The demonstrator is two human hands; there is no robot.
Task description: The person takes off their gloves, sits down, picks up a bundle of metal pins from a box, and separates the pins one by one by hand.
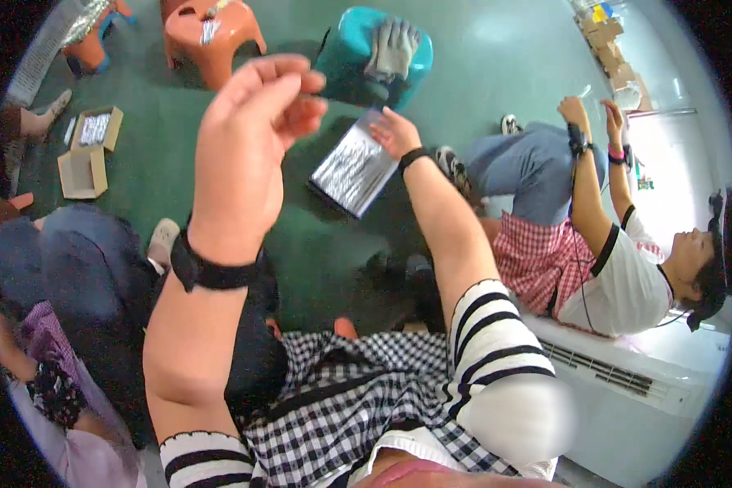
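The left hand point(248, 134) is hanging high and close to the camera, its fingers curling in toward the thumb; I cannot tell whether they are meeting or pinching something thin. Nothing is visibly propping it, so the arm seems to be carrying its own weight. The right hand point(396, 134) is reaching lower and farther out, its fingers overlapping the far corner of a shallow dark box point(333, 203). Whether they are gripping that rim or just hovering above it, I cannot tell. Black wristbands point(220, 272) are circling both wrists.

The box is sitting low in front of the person, between the two forearms, probably for easy reach; its top is facing up, showing silvery contents point(351, 172). Beyond it, grey gloves point(394, 49) are lying on a teal stool point(342, 37), perhaps to stay off the floor. An orange stool point(183, 41) is standing to its left. Farther left, an open carton point(81, 175) is resting on the green floor point(480, 49). On the right, a seated co-worker point(618, 285) is holding both hands raised, well apart from these.
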